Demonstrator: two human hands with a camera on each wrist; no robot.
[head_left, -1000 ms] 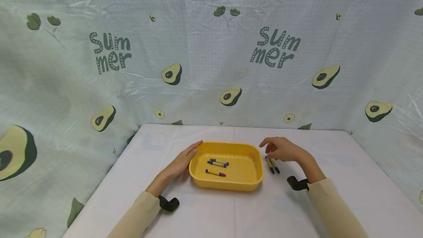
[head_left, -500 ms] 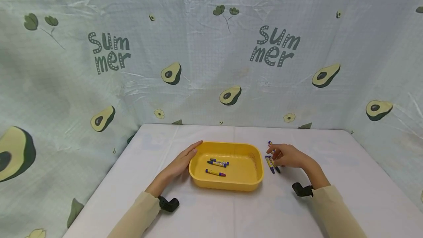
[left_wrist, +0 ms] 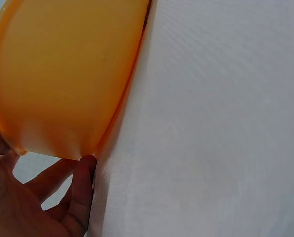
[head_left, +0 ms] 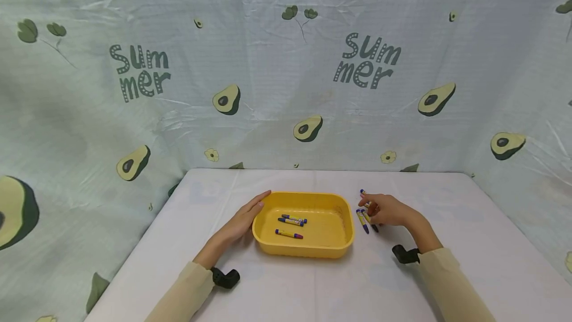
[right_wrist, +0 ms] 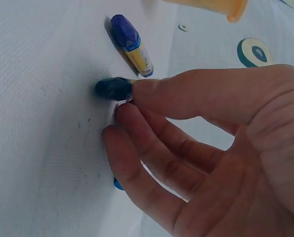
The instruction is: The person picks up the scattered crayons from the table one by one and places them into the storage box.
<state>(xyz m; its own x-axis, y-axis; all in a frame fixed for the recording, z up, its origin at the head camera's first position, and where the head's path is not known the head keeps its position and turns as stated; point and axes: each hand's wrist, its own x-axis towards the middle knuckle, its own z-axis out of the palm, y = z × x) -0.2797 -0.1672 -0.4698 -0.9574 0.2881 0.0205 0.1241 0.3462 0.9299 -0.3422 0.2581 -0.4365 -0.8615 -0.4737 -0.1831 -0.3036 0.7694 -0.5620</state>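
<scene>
My left hand (head_left: 243, 217) lies along the left end of a yellow plastic tray (head_left: 304, 251), fingers mostly straight; in the left wrist view its fingertips touch the outer wall of the tray (left_wrist: 68, 98). Inside are three crayons, including one with a reddish tip (head_left: 289, 234). Right of the tray, my right hand (head_left: 391, 210) is low over the table. In the right wrist view its thumb and forefinger pinch a dark-tipped crayon (right_wrist: 112, 89). A purple-blue crayon (right_wrist: 129, 42) lies beside that one. Another crayon (head_left: 363, 192) is partly hidden behind the right hand.
A white cloth covers the table (head_left: 339, 292). Behind it hangs a pale sheet (head_left: 268, 63) printed with avocados and lettering. Each wrist wears a black camera mount, such as the right one (head_left: 404, 254).
Over the last second my right hand has moved slightly right and down onto the crayons, uncovering the one behind it. My left hand stays at the tray; the head view has shifted slightly.
</scene>
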